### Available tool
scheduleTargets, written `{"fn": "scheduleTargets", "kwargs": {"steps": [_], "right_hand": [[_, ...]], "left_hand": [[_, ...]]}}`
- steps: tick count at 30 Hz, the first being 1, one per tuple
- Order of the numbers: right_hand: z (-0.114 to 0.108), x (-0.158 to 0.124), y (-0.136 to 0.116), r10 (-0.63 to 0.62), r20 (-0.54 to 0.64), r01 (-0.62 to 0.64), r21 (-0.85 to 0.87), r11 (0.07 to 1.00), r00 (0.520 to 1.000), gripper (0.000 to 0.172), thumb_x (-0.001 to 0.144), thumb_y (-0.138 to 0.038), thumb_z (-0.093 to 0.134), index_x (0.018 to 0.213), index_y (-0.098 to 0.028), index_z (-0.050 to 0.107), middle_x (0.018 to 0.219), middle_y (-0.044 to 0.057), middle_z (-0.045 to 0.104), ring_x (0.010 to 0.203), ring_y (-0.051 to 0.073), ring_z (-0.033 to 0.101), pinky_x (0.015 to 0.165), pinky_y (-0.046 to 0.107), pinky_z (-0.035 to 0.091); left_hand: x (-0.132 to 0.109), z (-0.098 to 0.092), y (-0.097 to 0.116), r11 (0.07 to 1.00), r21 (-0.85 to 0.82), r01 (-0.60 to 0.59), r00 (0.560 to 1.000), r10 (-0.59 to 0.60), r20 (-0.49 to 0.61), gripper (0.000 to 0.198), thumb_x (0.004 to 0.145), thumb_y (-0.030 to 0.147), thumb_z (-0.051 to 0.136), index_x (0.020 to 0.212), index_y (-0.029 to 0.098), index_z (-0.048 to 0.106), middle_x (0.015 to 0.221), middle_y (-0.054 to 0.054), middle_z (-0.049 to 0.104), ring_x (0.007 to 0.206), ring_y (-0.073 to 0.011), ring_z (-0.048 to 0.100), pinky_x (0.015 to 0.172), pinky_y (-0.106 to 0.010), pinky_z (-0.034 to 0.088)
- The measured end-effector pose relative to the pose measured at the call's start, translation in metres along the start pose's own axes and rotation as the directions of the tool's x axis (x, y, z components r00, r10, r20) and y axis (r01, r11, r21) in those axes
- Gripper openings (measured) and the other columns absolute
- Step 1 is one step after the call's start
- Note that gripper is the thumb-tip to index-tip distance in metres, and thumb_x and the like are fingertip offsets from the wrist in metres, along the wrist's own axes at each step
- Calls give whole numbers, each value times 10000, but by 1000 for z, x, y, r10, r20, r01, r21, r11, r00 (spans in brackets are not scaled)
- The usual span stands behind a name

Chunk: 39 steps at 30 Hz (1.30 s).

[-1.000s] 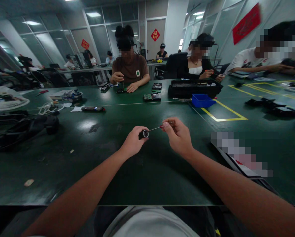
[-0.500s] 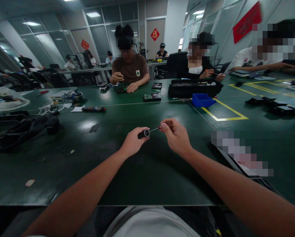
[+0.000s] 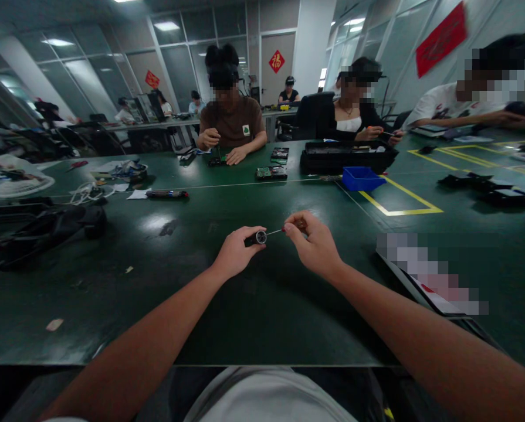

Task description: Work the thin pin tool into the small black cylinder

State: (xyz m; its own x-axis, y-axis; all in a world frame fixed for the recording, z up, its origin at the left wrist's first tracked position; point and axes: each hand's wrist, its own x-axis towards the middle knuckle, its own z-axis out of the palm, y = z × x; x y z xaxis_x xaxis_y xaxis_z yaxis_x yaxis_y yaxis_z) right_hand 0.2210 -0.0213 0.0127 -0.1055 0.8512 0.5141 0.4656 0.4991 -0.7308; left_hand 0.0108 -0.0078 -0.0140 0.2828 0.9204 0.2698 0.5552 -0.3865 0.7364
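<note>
My left hand is closed around a small dark cylindrical part with a pale ring at its end. To its right, my right hand grips a screwdriver by its reddish handle, mostly covered by my fingers. The thin metal shaft points left and its tip reaches the upper right side of the cylindrical part. Whether the tip sits in a screw is too small to tell. Both hands are held over the green table.
A blue bin and a black case stand ahead on the right. Black equipment lies at the left, a dark tool ahead of it. A tablet-like object rests near my right forearm. People sit across the table.
The fingers of my right hand have shifted slightly around the screwdriver's handle, which now shows less. My left hand holds the cylindrical part in the same place.
</note>
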Motion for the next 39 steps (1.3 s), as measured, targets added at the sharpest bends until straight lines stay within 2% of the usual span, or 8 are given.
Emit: {"fn": "scheduleTargets", "kwargs": {"steps": [7, 14, 18, 21, 28, 30, 34, 39], "right_hand": [[0, 0, 2, 47, 34, -49, 80, 996, 998, 303, 998, -466, 463, 913, -220, 620, 726, 10, 667, 687, 179, 651, 653, 318, 468], [8, -1, 12, 105, -11, -97, 301, 949, 994, 162, 961, -346, 502, 1069, -238, 558, 888, 12, 659, 818, 180, 668, 779, 357, 530], [9, 0, 13, 147, -7, -134, 372, 919, 989, 162, 928, -386, 562, 969, -231, 585, 871, 18, 669, 824, 187, 673, 801, 372, 544], [9, 3, 13, 195, 6, -182, 378, 908, 981, 269, 922, -476, 586, 903, -212, 634, 822, 32, 688, 792, 193, 676, 791, 377, 543], [13, 12, 25, 459, 58, -386, 639, 665, 886, 391, 873, -594, 604, 810, -208, 616, 706, 20, 631, 651, 172, 637, 714, 371, 577], [14, 12, 28, 451, 17, -357, 638, 682, 892, 381, 877, -590, 601, 818, -214, 611, 711, 16, 632, 656, 169, 638, 714, 367, 579], [14, 8, 27, 349, -83, -257, 524, 812, 933, 377, 899, -585, 590, 869, -211, 628, 781, 25, 671, 711, 172, 664, 730, 355, 567], [10, 5, 17, 244, -93, -200, 341, 919, 965, 373, 932, -574, 550, 905, -212, 632, 831, 43, 705, 749, 190, 692, 733, 367, 564]], "left_hand": [[0, 0, 0, 999, 38, -18, 1000, 17, 20, 395, 852, 218, 720, 1238, 284, 667, 1233, -40, 676, 1165, -224, 598, 1069, -433, 410], [1, -2, 1, 999, 53, 9, 1000, -9, 7, 395, 849, 214, 715, 1237, 273, 666, 1242, -52, 672, 1181, -235, 591, 1085, -443, 400], [1, -3, 0, 998, 66, 7, 1000, -5, -24, 387, 853, 220, 711, 1233, 279, 667, 1242, -51, 671, 1184, -235, 591, 1108, -459, 384], [1, -4, 0, 998, 68, -14, 1000, 16, -23, 383, 858, 226, 708, 1235, 278, 664, 1253, -55, 667, 1194, -236, 587, 1116, -466, 377], [-1, -5, 4, 991, 128, -44, 999, 41, 32, 357, 877, 237, 696, 1223, 323, 665, 1301, -30, 653, 1257, -262, 547, 1182, -616, 189], [-1, -4, 5, 990, 134, -33, 999, 28, 38, 358, 873, 232, 699, 1218, 322, 669, 1302, -34, 653, 1259, -267, 547, 1181, -623, 182], [0, -5, 7, 991, 134, -13, 999, 9, 32, 378, 864, 234, 707, 1233, 308, 662, 1307, -50, 650, 1258, -272, 546, 1182, -614, 196], [-1, -5, 7, 992, 122, -16, 999, 12, 37, 375, 868, 259, 707, 1237, 297, 658, 1267, -48, 663, 1218, -267, 564, 1183, -608, 209]]}}
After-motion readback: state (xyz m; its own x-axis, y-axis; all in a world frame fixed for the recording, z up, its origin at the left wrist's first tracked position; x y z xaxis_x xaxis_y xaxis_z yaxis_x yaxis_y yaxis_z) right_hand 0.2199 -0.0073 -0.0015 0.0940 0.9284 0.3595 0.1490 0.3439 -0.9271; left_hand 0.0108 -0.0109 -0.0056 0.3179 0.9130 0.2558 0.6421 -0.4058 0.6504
